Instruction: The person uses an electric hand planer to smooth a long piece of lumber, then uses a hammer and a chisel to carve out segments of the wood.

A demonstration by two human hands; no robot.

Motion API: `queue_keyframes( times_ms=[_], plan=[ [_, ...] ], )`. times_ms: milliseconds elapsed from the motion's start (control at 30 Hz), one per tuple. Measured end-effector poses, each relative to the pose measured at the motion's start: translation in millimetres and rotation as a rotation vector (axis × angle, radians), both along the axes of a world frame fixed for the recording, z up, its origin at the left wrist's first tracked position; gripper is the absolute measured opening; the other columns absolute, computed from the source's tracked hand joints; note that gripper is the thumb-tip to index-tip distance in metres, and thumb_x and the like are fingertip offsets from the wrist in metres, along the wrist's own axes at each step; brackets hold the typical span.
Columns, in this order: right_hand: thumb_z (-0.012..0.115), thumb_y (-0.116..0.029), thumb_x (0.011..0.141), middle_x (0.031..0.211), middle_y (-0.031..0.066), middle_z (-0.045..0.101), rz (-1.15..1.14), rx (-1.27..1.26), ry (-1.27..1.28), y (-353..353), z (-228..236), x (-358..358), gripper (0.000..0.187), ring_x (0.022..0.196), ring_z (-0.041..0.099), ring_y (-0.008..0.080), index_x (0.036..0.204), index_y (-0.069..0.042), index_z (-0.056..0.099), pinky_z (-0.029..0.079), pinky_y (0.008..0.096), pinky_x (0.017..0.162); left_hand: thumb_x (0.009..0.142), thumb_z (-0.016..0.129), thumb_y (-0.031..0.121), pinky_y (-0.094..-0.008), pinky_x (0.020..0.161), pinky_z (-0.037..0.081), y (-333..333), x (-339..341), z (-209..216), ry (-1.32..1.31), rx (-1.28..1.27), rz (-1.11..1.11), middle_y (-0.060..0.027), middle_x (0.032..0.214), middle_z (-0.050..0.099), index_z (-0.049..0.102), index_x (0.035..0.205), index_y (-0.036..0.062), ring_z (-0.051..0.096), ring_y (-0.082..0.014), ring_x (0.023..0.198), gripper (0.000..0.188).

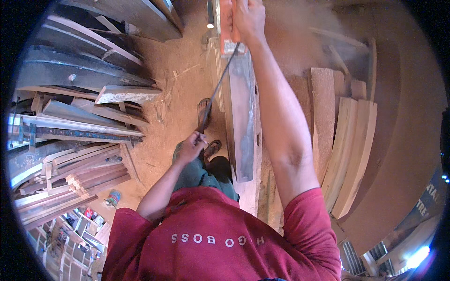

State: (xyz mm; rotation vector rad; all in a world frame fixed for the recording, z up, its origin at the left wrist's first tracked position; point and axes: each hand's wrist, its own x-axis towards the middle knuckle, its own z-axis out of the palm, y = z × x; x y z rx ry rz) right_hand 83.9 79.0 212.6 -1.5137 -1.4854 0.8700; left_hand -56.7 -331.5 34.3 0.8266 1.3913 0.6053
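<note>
While the right hand (249, 21) grips an orange power tool (226, 33) at top centre, dust (304, 35) hangs upper right.
Left of centre, the left hand (191, 148) closes around the tool's black cord (220, 83).

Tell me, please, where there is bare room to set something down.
Sawdusty floor lies open between the timber stacks at left and the cord; the long beam has a bare top from the orange tool to its near end. Those stacks and the boards at right are crowded.
</note>
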Motion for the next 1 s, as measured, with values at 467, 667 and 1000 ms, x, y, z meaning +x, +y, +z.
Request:
queue_keyframes(
  times_ms=[467, 667, 1000],
  plan=[
    [0.054, -0.050, 0.094, 0.086, 0.0195, 0.065, 0.126, -0.539, 0.048, -559, 0, 156, 0.059, 0.080, 0.065, 0.0311, 0.111, 0.005, 0.062, 0.050, 0.0420, 0.070, 0.081, 0.080, 0.023, -0.0412, 0.095, 0.050, -165, -92, -24, 0.542, 0.075, -0.417, -0.0218, 0.126, 0.059, 0.071, 0.087, 0.0095, 0.058, -0.0358, 0.117, 0.018],
    [0.055, -0.053, 0.092, 0.086, 0.0229, 0.067, 0.004, -0.596, 0.158, -662, 23, 172, 0.063, 0.080, 0.069, 0.0362, 0.112, 0.006, 0.064, 0.052, 0.0432, 0.070, 0.082, 0.077, 0.023, -0.0439, 0.100, 0.047, -195, -47, -6, 0.537, 0.136, -0.506, -0.0232, 0.126, 0.058, 0.068, 0.088, 0.0073, 0.057, -0.0390, 0.120, 0.019],
    [0.055, -0.043, 0.098, 0.060, 0.0035, 0.056, 0.027, -0.608, 0.312, -501, 5, 139, 0.056, 0.053, 0.056, 0.0112, 0.135, 0.000, 0.055, 0.045, 0.0304, 0.049, 0.085, 0.076, 0.019, -0.0361, 0.075, 0.053, -169, -90, -4, 0.589, 0.115, -0.360, -0.0143, 0.101, 0.063, 0.069, 0.089, 0.0043, 0.059, -0.0280, 0.096, 0.017]
  ],
)
